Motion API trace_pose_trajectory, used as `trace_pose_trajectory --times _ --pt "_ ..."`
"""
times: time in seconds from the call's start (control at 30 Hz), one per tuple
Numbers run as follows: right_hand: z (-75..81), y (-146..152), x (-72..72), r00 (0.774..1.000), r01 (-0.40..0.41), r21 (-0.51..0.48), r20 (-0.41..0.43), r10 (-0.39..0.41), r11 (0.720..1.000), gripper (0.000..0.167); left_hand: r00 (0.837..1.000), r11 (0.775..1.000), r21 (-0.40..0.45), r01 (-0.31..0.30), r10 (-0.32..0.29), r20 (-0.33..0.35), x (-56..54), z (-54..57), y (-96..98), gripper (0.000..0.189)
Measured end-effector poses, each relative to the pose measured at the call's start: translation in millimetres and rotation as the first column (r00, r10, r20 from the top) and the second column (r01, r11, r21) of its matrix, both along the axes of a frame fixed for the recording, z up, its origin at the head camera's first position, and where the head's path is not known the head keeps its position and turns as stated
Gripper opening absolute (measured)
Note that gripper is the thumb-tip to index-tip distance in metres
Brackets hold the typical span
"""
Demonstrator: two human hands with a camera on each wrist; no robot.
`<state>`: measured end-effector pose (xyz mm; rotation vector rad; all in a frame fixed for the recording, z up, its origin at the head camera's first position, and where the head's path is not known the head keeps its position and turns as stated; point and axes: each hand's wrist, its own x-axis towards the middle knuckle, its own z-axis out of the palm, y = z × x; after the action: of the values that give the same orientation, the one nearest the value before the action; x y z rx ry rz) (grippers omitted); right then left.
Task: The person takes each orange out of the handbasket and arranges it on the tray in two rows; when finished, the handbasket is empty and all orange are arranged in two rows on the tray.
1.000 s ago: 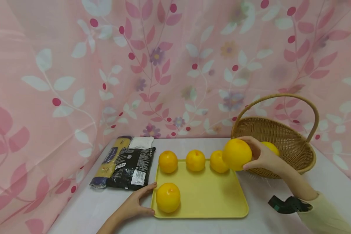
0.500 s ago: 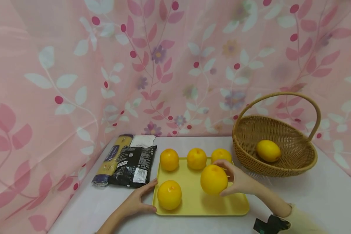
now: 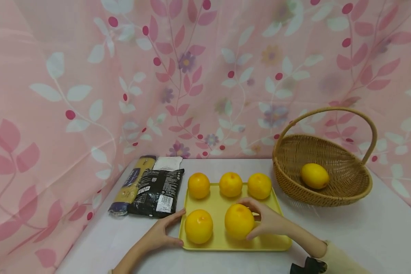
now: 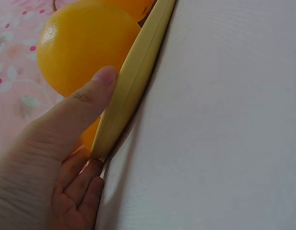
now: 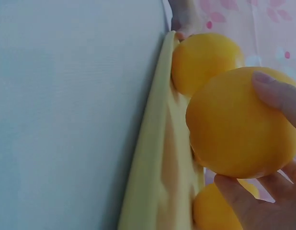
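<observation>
My right hand [image 3: 265, 220] holds an orange [image 3: 239, 222] with thumb and fingers around its right side, low over the yellow tray [image 3: 217, 245]. In the right wrist view this orange [image 5: 244, 124] is close above the tray's floor, thumb on one side and fingertips on the other. My left hand [image 3: 161, 233] rests at the tray's left edge, thumb and fingers spread along the rim [image 4: 131, 79]. Another orange [image 3: 198, 226] sits in the tray's front left corner. Along the tray's back edge stand three more: a left orange [image 3: 198, 185], a middle orange [image 3: 231, 184] and a right orange [image 3: 259, 186].
A wicker basket [image 3: 328, 199] with a tall handle stands at the back right, with a lemon [image 3: 315, 176] inside. Left of the tray lie a black packet [image 3: 157, 192], a long yellow-and-purple package [image 3: 131, 186] and a white packet [image 3: 168, 163]. A floral curtain [image 3: 205, 76] hangs behind the table.
My right hand has carried the orange from beside the basket leftward and down over the tray's front middle. The lemon in the basket is now fully visible. My left hand stays at the tray's edge.
</observation>
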<state>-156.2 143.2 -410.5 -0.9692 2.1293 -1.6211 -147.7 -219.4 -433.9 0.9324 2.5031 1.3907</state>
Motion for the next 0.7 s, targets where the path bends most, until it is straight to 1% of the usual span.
trace_pose_trajectory --times 0.13,0.23,0.47,0.6,0.7 --pt "-5.1 -1.9 -0.3 1.0 0.02 0.023 0.021 -0.02 1.0 0.077 1.0 1.0 -0.005 0.013 -0.013 0.012 -0.6 0.2 0.8 0.079" --pt "-8.6 -3.6 -0.5 0.999 0.027 0.031 0.026 -0.028 0.999 0.077 1.0 1.0 -0.001 0.01 -0.01 0.013 -0.8 1.0 1.1 0.077" --pt "-15.5 -4.9 -0.7 0.999 0.008 0.04 0.04 -0.01 0.999 0.073 0.999 1.0 -0.011 0.004 -0.004 0.038 -0.9 2.1 0.8 0.076" --pt "-17.3 -5.4 -0.9 0.999 0.003 0.03 0.044 -0.005 1.0 0.074 1.0 1.0 -0.017 0.001 -0.001 0.028 -0.5 2.0 0.6 0.077" --pt "-18.2 -6.7 -0.3 0.999 0.019 0.04 0.043 -0.021 0.999 0.076 1.0 1.0 -0.012 -0.002 0.002 0.02 -0.3 2.2 0.7 0.077"
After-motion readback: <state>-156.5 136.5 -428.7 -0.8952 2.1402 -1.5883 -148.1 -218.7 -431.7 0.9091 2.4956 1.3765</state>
